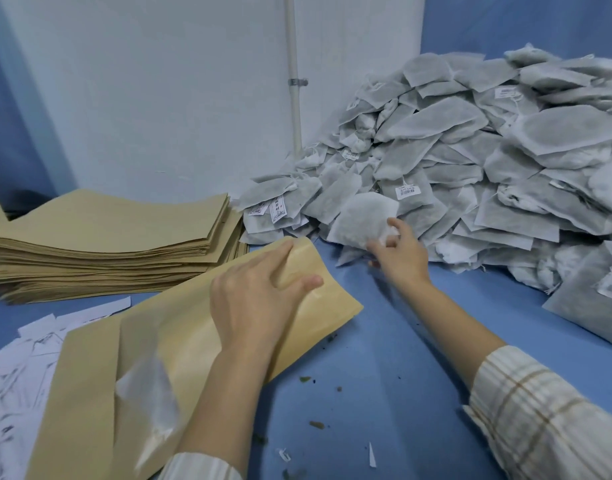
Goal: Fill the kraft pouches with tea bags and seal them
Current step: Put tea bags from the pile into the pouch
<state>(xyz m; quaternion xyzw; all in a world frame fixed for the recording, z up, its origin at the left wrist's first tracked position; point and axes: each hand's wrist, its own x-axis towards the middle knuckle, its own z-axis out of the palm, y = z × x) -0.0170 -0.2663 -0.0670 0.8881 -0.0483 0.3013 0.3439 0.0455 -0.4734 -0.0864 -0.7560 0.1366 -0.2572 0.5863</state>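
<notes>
Nearest the viewer, a kraft pouch (180,344) lay flat on the blue desk (384,341), its far end held at the mouth by the left hand (252,299), whose fingers (280,258) were curled over the top edge with the thumb pressed on the face. Whether the mouth was parted could not be told. Beyond it, the right hand (399,251) was seen pinching a white tea bag (361,220) at the foot of the heap of tea bags (470,161). The step was judged to be loading: the mouth would best be lifted wide before the bag is brought across, and the bag slid in flat. A stack of empty pouches (107,244) lay at far left.
</notes>
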